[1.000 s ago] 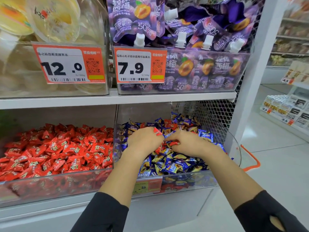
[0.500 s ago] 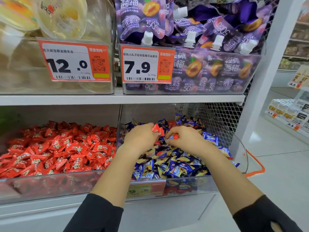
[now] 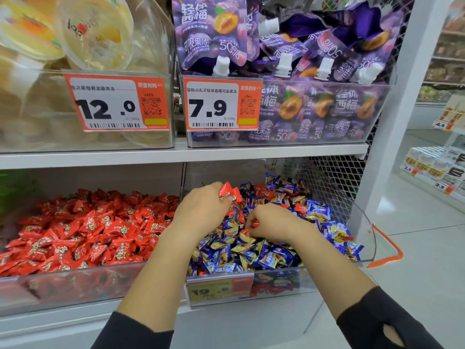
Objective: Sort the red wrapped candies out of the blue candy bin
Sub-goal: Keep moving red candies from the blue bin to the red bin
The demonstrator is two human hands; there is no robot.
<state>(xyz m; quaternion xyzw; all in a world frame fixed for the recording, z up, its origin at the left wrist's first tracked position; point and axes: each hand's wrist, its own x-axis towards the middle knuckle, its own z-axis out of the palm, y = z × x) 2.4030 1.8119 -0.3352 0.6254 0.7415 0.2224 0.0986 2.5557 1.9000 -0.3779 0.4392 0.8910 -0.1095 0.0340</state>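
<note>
Two red candies (image 3: 228,192) pinched in the left hand (image 3: 201,210), raised over the blue bin's (image 3: 362,222) left side. Right hand (image 3: 273,226), fingers curled down into the blue candies (image 3: 274,255), grips another red piece (image 3: 246,230) at mid-bin. More red pieces lie scattered among the blue. Red bin (image 3: 75,285) adjoins at left; mesh wall behind, open aisle at right.

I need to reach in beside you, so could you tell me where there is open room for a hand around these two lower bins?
Open air lies above the red candy bin, under the white shelf, left of the left hand. The blue candy bin is heaped; both hands, right hand included, crowd its middle.
</note>
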